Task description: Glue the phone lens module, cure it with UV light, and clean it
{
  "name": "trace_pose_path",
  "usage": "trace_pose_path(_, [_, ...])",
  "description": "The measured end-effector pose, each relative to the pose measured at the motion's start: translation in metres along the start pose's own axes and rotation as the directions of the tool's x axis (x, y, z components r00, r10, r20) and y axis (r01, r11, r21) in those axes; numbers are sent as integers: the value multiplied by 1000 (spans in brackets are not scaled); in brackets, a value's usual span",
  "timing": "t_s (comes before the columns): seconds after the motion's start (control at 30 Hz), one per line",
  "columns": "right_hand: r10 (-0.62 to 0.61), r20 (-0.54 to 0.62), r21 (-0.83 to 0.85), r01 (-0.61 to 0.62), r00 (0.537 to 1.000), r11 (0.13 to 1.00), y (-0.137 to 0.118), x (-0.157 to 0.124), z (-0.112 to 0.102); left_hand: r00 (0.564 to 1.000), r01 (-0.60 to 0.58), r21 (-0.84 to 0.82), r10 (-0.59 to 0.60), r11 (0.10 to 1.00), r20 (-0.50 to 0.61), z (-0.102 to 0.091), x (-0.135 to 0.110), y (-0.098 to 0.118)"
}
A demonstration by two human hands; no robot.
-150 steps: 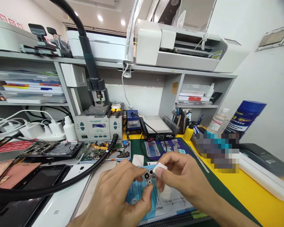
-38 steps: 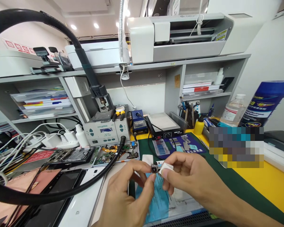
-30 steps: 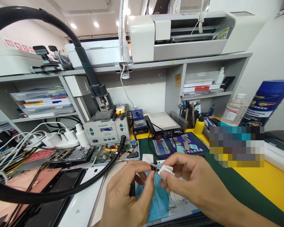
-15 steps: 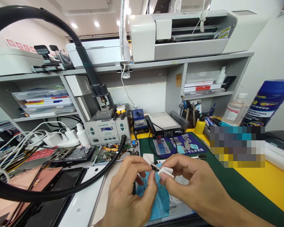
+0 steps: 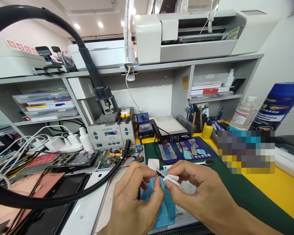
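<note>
Over the front of the bench, my left hand (image 5: 134,199) pinches a small dark part (image 5: 158,172) with a thin, light-coloured edge; its exact kind is too small to make out. My right hand (image 5: 203,186) is closed on a folded white wipe (image 5: 171,179), held against the part's right end between thumb and fingers. Below both hands lies a light-blue sheet (image 5: 168,212) with print on it. A white square pad (image 5: 153,164) lies just beyond my left fingertips. My fingers hide some of the part.
A black hose (image 5: 88,192) arcs across the left side, over a white phone back (image 5: 84,209). Behind stand a hot-air station (image 5: 110,135) and a metal tray (image 5: 145,153) of circuit boards. A brush (image 5: 209,162) lies on the green mat (image 5: 235,192); a blue spray can (image 5: 275,107) stands right.
The white wipe has shifted slightly and folds differently between my right fingers. Both hands stay in nearly the same place, still gripping.
</note>
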State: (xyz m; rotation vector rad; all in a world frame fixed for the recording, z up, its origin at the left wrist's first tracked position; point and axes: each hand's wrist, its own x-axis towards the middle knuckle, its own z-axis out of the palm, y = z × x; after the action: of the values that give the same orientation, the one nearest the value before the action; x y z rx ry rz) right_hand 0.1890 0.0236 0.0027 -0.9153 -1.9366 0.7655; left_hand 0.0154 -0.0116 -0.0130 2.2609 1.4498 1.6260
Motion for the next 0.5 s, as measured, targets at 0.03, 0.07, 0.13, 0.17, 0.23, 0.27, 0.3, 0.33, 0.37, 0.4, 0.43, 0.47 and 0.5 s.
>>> trace_pose_path(0.03, [1,-1,-2,-1,1000,1000,0,0,0,1000,2,4,-2,1000,7,-1,0,0])
trace_pose_path(0.07, [4,-2,-3,-4,1000,1000,0,0,0,1000,6,8,-6,1000,11,-1,1,0])
trace_pose_path(0.13, [2,-1,-4,-2,1000,1000,1,0,0,1000,1,11,-1,1000,10,-2,1,0])
trace_pose_path(0.17, [0,1,-4,0,1000,1000,1,0,0,1000,-6,11,6,1000,6,-2,1,0])
trace_pose_path(0.23, [-5,-2,-3,5,1000,1000,1,0,0,1000,-14,9,14,1000,4,-1,1,0])
trace_pose_path(0.27, [-5,-5,-4,5,1000,1000,1,1,1,1000,-15,9,14,1000,6,-1,1,0])
trace_pose_path(0.3, [-4,-8,-5,4,1000,1000,1,1,1,1000,-15,8,15,1000,8,-1,1,0])
trace_pose_path(0.33, [-3,-9,-6,3,1000,1000,1,1,0,1000,-12,9,12,1000,10,-1,1,-1])
trace_pose_path(0.37, [-2,-6,-6,2,1000,1000,1,1,0,1000,-12,10,11,1000,9,-1,1,-1])
trace_pose_path(0.4, [1,-5,-7,-1,1000,1000,1,0,0,1000,-14,12,14,1000,7,-1,1,-1])
trace_pose_path(0.43, [5,-3,-8,-5,1000,1000,0,0,0,1000,-17,13,17,1000,5,-1,1,-1])
trace_pose_path(0.47, [7,-1,-12,-7,1000,1000,0,0,0,1000,-17,15,17,1000,3,-1,1,-1])
trace_pose_path(0.5, [7,-1,-15,-7,1000,1000,0,0,0,1000,-17,16,17,1000,6,-1,1,-1])
